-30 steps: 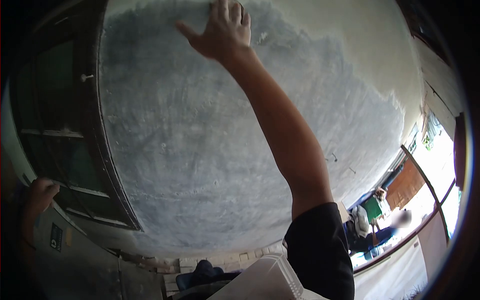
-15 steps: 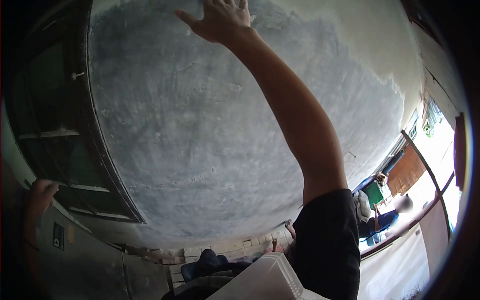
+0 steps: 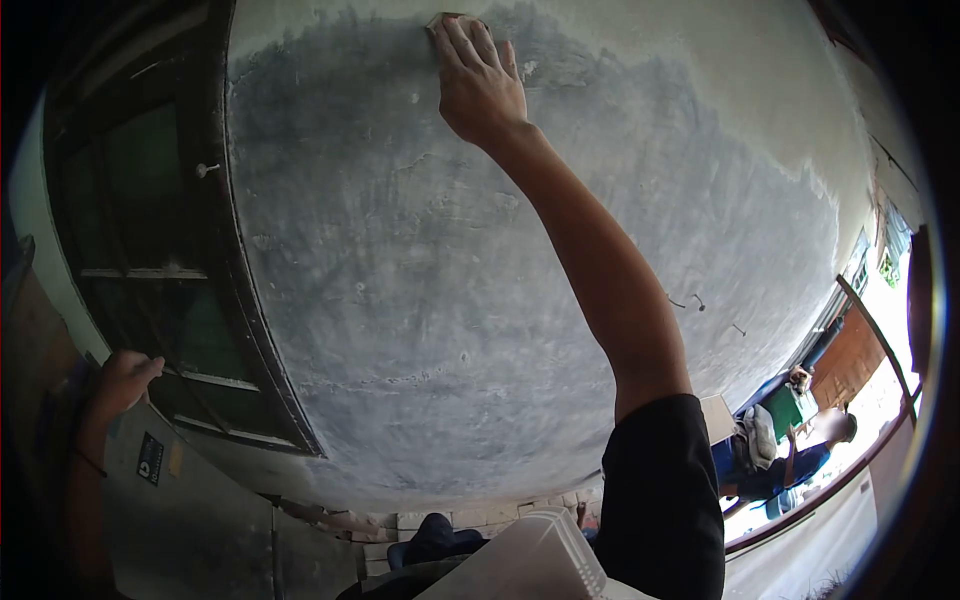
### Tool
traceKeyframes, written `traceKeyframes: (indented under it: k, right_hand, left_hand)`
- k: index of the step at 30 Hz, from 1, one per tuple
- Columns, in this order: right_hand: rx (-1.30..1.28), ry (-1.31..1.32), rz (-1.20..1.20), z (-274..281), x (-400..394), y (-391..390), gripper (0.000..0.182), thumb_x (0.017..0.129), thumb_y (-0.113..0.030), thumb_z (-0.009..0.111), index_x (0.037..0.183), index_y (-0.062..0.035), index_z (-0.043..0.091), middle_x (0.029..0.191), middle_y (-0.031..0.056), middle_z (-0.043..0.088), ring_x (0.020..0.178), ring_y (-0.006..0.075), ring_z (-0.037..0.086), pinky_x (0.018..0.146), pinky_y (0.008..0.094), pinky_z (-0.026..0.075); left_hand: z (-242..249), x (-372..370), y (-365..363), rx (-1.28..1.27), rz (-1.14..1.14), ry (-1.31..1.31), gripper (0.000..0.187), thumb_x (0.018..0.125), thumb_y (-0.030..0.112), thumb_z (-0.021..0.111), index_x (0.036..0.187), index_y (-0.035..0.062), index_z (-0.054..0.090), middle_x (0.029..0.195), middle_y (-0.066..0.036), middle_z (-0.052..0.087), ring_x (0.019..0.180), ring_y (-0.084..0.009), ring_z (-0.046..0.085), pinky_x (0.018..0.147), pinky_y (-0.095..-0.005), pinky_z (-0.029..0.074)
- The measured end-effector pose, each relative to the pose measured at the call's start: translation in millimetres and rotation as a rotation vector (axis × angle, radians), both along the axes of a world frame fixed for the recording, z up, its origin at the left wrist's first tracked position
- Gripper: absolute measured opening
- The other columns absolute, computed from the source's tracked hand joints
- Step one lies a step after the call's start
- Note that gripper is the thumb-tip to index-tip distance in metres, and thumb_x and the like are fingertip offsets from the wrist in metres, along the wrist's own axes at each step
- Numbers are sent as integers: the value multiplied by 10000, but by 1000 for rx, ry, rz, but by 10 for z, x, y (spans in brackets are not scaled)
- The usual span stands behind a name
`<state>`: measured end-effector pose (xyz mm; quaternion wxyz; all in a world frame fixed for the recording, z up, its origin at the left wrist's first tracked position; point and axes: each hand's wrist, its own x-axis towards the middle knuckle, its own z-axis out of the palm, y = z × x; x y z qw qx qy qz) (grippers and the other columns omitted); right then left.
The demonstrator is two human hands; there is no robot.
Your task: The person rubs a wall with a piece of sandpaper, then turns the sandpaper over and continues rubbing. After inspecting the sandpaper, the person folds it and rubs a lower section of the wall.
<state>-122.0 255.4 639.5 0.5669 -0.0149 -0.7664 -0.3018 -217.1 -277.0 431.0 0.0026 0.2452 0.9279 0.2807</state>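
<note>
My right hand (image 3: 482, 85) is raised high against a plastered wall (image 3: 420, 250), near the upper border of its dark grey patch. Its fingers press on a thin flat piece that looks like sandpaper (image 3: 447, 19), mostly covered by the hand. At the far left, my left hand (image 3: 128, 382) rests at the top edge of a grey panel (image 3: 205, 505), fingers curled; the edge under them is partly hidden.
A dark-framed glazed door or window (image 3: 160, 250) stands left of the wall. Nails (image 3: 699, 302) stick out at the right. A person in dark clothing (image 3: 790, 470) is beyond a rail at lower right. A pale translucent object (image 3: 540, 555) fills the bottom centre.
The view has shifted, so the wall and both hands appear lower and farther right. My right hand's fingers, spread before, are now closer together, and the flat piece shows beneath them.
</note>
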Motion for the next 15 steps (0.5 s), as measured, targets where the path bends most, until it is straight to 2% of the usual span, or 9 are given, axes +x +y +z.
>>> traceKeyframes:
  k: [1, 3, 9, 13, 14, 15]
  right_hand:
    - [-7, 0, -3, -39, 15, 22, 600, 979, -239, 499, 1538, -107, 327, 1616, 98, 291, 1507, 326, 224, 1207, 559, 217]
    - [-59, -24, 162, -121, 52, 70, 662, 882, -67, 507, 1520, -188, 379, 1587, 28, 363, 1499, 283, 258, 1219, 536, 219]
    - [-49, -91, 171, -383, 293, 190, 679, 864, 45, 487, 1492, -208, 425, 1551, -27, 422, 1477, 210, 310, 1224, 503, 245]
    - [-155, -178, 242, -805, 587, 278, 661, 862, 84, 463, 1461, -196, 476, 1511, -23, 479, 1448, 224, 371, 1221, 474, 272]
    - [-256, -235, 413, -966, 689, 313, 641, 866, 108, 441, 1441, -169, 501, 1489, 8, 505, 1441, 240, 383, 1218, 462, 281]
    - [-359, -277, 584, -1154, 801, 349, 625, 871, 132, 419, 1422, -143, 527, 1466, 38, 532, 1435, 257, 396, 1215, 451, 290]
  left_hand:
    - [-8, -17, -4, 5, -23, -8, 422, 972, 340, 618, 827, -50, 690, 570, -79, 603, 488, -152, 604, 501, -321, 459]
    - [-46, -60, -19, -1, -23, 0, 427, 965, 351, 623, 830, -47, 698, 573, -89, 610, 500, -163, 615, 508, -329, 459]
    - [-50, -95, -55, -10, -28, -27, 398, 965, 320, 627, 834, -52, 686, 555, -76, 594, 485, -150, 596, 492, -330, 448]
    - [-17, -97, -34, -98, -2, -25, 346, 969, 267, 629, 841, -52, 663, 571, -55, 572, 471, -133, 562, 488, -318, 438]
    - [-24, -108, -25, -144, -8, -31, 346, 969, 267, 629, 841, -52, 663, 571, -55, 572, 471, -133, 562, 488, -318, 438]
    - [-49, -125, -24, -54, -49, -18, 313, 974, 236, 622, 852, -50, 658, 583, -45, 556, 479, -117, 542, 488, -307, 428]
